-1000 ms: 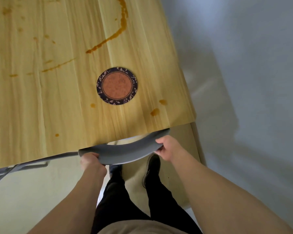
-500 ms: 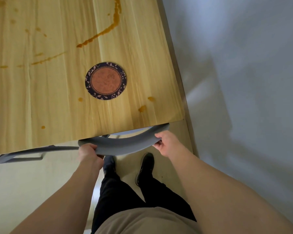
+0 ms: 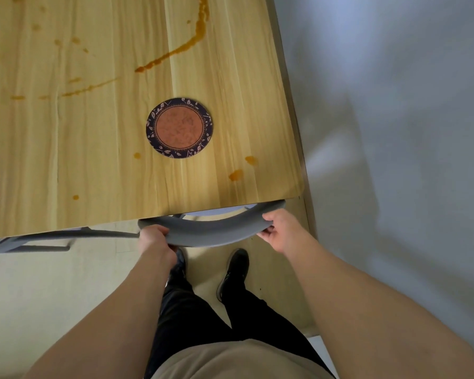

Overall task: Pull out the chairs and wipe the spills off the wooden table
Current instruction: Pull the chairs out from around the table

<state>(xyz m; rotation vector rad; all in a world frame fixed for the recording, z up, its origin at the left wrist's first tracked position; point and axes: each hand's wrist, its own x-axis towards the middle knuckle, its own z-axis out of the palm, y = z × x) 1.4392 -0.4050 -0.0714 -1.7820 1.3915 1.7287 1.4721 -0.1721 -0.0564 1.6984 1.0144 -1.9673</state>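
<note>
The wooden table (image 3: 99, 165) fills the upper left of the view. Brown spills mark it: a long curved streak (image 3: 181, 47), thinner trails (image 3: 88, 87) to the left, and drops (image 3: 236, 175) near the front right corner. A grey chair's curved backrest (image 3: 214, 231) pokes out from under the table's near edge. My left hand (image 3: 153, 237) grips the backrest's left end. My right hand (image 3: 281, 228) grips its right end. The chair's seat is mostly hidden under the table.
A round coaster (image 3: 179, 128) with a dark leafy rim and orange centre lies on the table. A second grey chair's frame (image 3: 33, 242) shows at the left under the table edge. A grey wall (image 3: 394, 132) runs close along the right. My feet (image 3: 233, 269) stand on pale floor.
The chair's backrest has come slightly farther out from under the table edge, both hands still gripping it. My view has shifted a little.
</note>
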